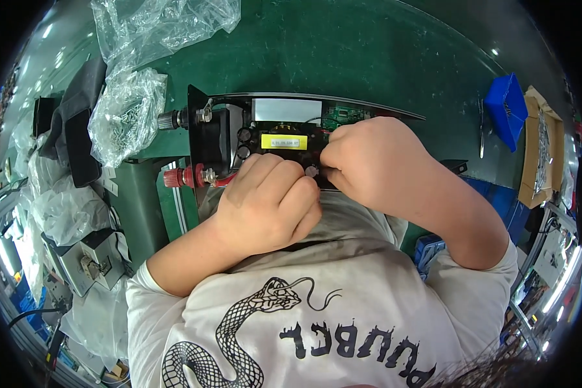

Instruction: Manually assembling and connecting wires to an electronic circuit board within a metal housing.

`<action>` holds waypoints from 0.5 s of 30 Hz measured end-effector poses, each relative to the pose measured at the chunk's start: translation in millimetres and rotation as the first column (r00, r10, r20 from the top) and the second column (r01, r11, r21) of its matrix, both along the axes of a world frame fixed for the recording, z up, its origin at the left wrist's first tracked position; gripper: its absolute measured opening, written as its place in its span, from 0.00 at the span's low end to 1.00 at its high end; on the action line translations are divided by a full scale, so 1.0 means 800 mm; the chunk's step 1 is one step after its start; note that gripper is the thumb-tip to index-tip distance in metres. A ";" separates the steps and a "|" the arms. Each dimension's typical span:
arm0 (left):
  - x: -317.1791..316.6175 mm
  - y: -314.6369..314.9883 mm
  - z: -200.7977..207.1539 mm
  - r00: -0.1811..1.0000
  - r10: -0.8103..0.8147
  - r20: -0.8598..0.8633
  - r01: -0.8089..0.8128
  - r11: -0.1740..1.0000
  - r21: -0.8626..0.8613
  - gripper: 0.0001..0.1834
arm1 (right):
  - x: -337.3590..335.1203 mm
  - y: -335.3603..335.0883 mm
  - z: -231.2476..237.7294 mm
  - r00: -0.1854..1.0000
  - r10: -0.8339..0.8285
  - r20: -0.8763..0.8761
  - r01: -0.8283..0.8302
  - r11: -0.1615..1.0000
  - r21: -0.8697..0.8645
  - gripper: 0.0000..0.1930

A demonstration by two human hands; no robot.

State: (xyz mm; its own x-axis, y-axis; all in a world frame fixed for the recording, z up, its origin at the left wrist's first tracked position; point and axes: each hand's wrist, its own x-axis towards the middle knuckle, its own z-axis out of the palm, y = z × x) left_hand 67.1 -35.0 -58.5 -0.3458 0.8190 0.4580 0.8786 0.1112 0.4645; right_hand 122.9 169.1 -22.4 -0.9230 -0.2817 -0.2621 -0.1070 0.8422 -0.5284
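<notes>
An opened electronics unit with a black metal panel (193, 132) lies across the bench edge in front of me. A black binding post (173, 119) and a red binding post (182, 176) stick out of its left end. Inside sit a yellow-wrapped transformer (284, 141), round capacitors and a green circuit board (349, 114). My left hand (268, 204) is closed over the unit's near side. My right hand (375, 161) is closed in a pinch over its right part. A small pale piece (312, 171) shows between the hands; whatever the fingers hold is hidden.
A clear plastic bag of small metal parts (128, 119) lies left of the unit, beside a dark cloth (77, 97). At the far right are a blue bin (506, 111), a screwdriver-like tool (481, 129) and a cardboard box (538, 152). More clear plastic (165, 26) lies at the back left.
</notes>
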 end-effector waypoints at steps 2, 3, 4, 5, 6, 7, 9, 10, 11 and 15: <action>0.001 0.000 -0.002 1.000 0.012 -0.010 -0.012 1.000 0.017 0.09 | 0.000 -0.001 -0.001 1.000 -0.008 -0.014 0.007 1.000 -0.011 0.05; 0.001 0.001 -0.001 1.000 0.009 -0.009 -0.009 1.000 0.018 0.09 | -0.001 -0.003 -0.002 1.000 -0.010 -0.019 0.010 1.000 0.011 0.06; 0.000 0.001 -0.001 1.000 0.009 -0.012 -0.009 1.000 0.016 0.09 | -0.001 -0.003 -0.003 1.000 -0.013 -0.025 0.014 0.999 0.034 0.06; 0.000 0.001 0.000 1.000 0.009 -0.015 -0.009 1.000 0.013 0.09 | -0.001 -0.003 -0.005 1.000 -0.015 -0.025 0.016 0.999 0.034 0.06; 0.000 0.001 -0.001 1.000 0.007 -0.015 -0.007 1.000 0.014 0.09 | 0.000 -0.002 -0.006 0.998 -0.029 -0.048 0.030 0.999 0.013 0.06; 0.000 0.002 -0.002 1.000 0.009 -0.015 -0.009 1.000 0.020 0.09 | 0.001 -0.001 -0.006 0.996 -0.044 -0.071 0.044 0.999 -0.009 0.07; 0.000 0.001 -0.002 1.000 0.014 -0.018 -0.014 1.000 0.024 0.09 | 0.000 0.001 0.000 0.997 -0.039 -0.063 0.038 0.999 -0.007 0.07; 0.000 0.001 -0.002 1.000 0.019 -0.024 -0.019 1.000 0.024 0.09 | 0.000 0.003 0.004 0.998 -0.034 -0.054 0.034 0.999 -0.004 0.08; 0.000 0.000 -0.002 0.999 0.025 -0.030 -0.024 0.999 0.024 0.09 | 0.000 0.004 0.005 0.998 -0.032 -0.056 0.031 0.999 -0.006 0.08; 0.000 0.000 -0.002 0.999 0.023 -0.039 -0.022 1.000 0.020 0.09 | 0.003 0.005 0.006 0.998 -0.010 -0.062 0.011 1.000 0.007 0.08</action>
